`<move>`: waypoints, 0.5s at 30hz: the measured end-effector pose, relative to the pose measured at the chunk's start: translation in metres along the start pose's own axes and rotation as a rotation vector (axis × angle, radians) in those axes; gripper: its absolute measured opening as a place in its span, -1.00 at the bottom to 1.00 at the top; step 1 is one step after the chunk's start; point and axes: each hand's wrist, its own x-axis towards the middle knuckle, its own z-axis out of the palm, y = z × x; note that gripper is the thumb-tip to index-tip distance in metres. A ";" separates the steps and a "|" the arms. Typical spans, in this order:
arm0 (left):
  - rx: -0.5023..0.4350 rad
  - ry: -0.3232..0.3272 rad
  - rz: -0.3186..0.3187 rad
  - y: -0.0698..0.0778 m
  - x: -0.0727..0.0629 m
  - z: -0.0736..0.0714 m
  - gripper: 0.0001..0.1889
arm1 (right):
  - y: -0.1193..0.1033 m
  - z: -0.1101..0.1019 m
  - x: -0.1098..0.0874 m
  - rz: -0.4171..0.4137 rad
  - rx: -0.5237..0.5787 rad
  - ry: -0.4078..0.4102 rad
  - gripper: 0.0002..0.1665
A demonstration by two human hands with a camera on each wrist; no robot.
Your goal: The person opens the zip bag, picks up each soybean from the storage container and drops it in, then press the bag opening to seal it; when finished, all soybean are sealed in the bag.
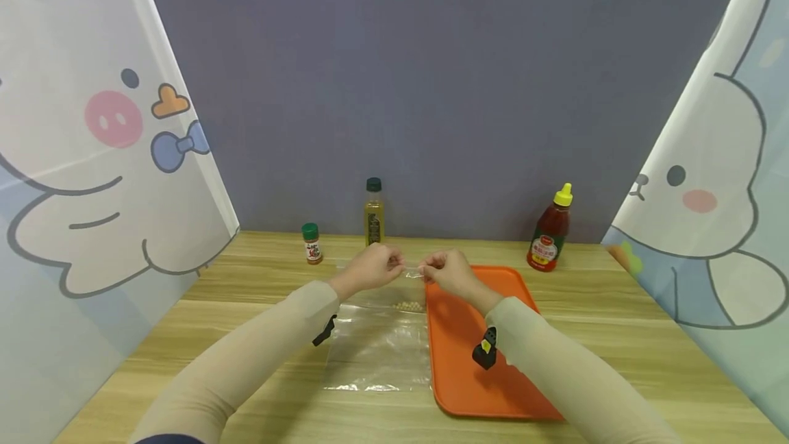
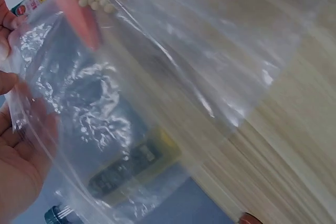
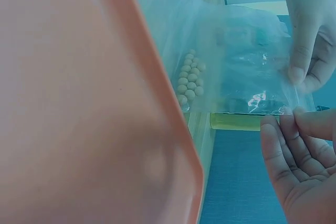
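A clear plastic zip bag [image 1: 379,355] lies toward me on the table, with its top edge lifted at the far end. Small round cream-coloured balls [image 3: 190,77] sit in a cluster inside it, near its right side. My left hand [image 1: 376,266] pinches the top edge between thumb and fingers; in the left wrist view the thumb [image 2: 7,82] presses on the film. At the right end of that edge, my right hand [image 1: 448,271] pinches the bag between thumb and fingertips, above the orange tray. A short stretch of edge shows between both hands.
An orange tray [image 1: 459,375] lies right of the bag, under my right forearm. Behind the hands stand a green-capped spice jar [image 1: 312,245], a dark-capped oil bottle [image 1: 373,214] and a red sauce bottle [image 1: 548,235] with a yellow cap. A grey wall [image 1: 394,88] rises behind.
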 end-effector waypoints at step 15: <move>0.027 0.000 0.014 -0.014 -0.011 -0.006 -0.92 | 0.000 0.000 0.000 -0.004 0.003 0.009 -0.88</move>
